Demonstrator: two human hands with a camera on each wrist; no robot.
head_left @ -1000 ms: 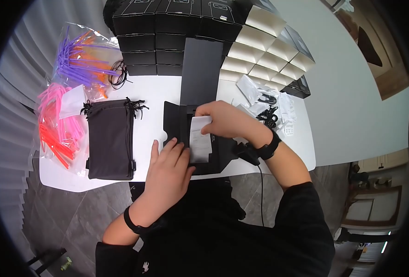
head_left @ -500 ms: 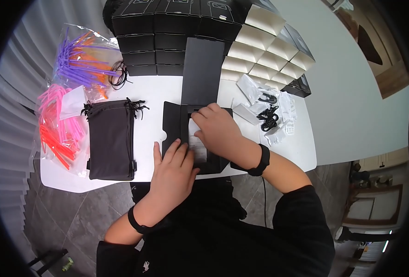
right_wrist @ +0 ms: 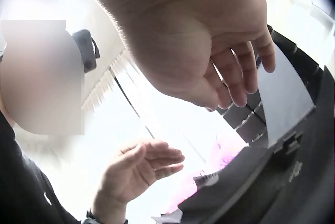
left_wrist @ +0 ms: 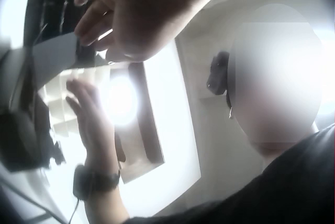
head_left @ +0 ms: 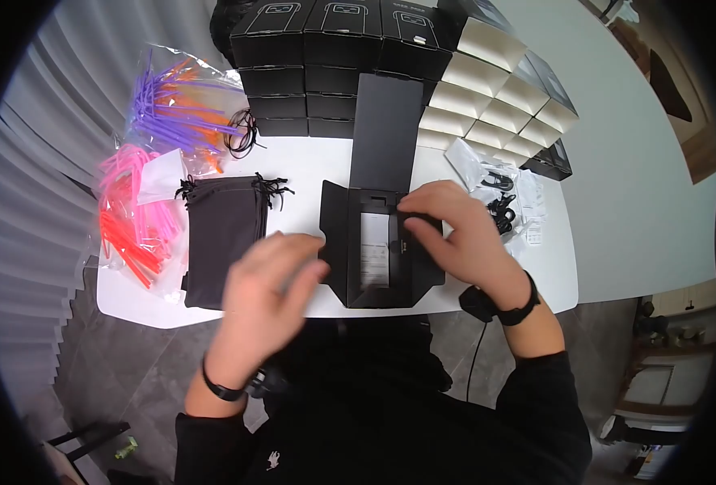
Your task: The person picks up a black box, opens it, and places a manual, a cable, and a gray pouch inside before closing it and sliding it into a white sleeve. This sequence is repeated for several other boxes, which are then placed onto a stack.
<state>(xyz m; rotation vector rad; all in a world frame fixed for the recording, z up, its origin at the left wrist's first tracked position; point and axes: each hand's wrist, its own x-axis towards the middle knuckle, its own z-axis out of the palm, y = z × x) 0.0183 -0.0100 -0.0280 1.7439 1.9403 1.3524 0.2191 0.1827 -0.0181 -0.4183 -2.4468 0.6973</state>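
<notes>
In the head view an open black box (head_left: 386, 133) stands on the table with its long lid raised away from me and its side flaps spread. A folded white printed paper (head_left: 375, 242) lies inside it, flat in the recess. My left hand (head_left: 273, 283) is blurred beside the left flap (head_left: 335, 234), between the box and a stack of black drawstring pouches (head_left: 225, 242); nothing shows in its fingers. At the box's right edge is my right hand (head_left: 459, 238), its fingers loosely bent over the right flap. The right wrist view shows both hands (right_wrist: 138, 174) without a held object.
Stacked black boxes (head_left: 342, 48) and pale open-ended boxes (head_left: 487, 89) line the back of the table. Bags of purple and orange sticks (head_left: 180, 105) and pink and red ones (head_left: 136, 218) lie left. Black cables (head_left: 501, 212) and white packets (head_left: 467, 162) are at the right.
My right hand has let go of the paper and moved to the box's right edge. The left hand has come off the box and shifted left. The head view has swung slightly left.
</notes>
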